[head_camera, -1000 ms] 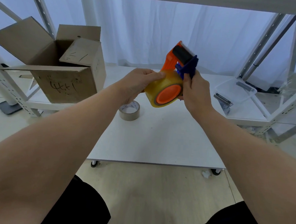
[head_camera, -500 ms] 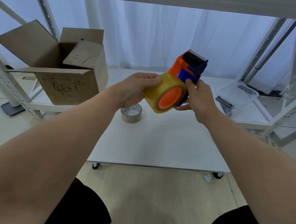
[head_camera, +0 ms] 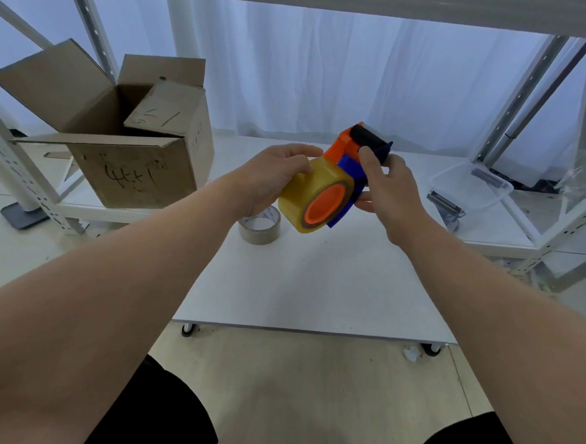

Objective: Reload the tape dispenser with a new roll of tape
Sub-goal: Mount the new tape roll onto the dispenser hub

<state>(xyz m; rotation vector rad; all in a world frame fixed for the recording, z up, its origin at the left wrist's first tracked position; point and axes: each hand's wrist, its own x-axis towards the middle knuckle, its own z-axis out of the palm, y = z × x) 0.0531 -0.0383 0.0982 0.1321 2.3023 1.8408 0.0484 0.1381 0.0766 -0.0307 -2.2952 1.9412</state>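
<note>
An orange and blue tape dispenser (head_camera: 349,149) is held in the air above the white table (head_camera: 315,285). A full yellowish roll of tape (head_camera: 303,195) sits on its orange hub. My left hand (head_camera: 274,176) grips the roll from the left, fingers over its top. My right hand (head_camera: 389,190) holds the dispenser's blue body, thumb up near the black roller at its head. An almost empty brown tape core (head_camera: 259,227) lies flat on the table under my left wrist.
An open cardboard box (head_camera: 134,164) with handwriting stands at the back left on a low shelf. A clear plastic tray (head_camera: 472,188) with metal parts sits at the right. White metal shelf posts (head_camera: 518,105) frame both sides.
The dispenser has dropped lower and tilted its head toward the right. My right hand's thumb has moved up to the blue part by the roller. The camera view shifted slightly.
</note>
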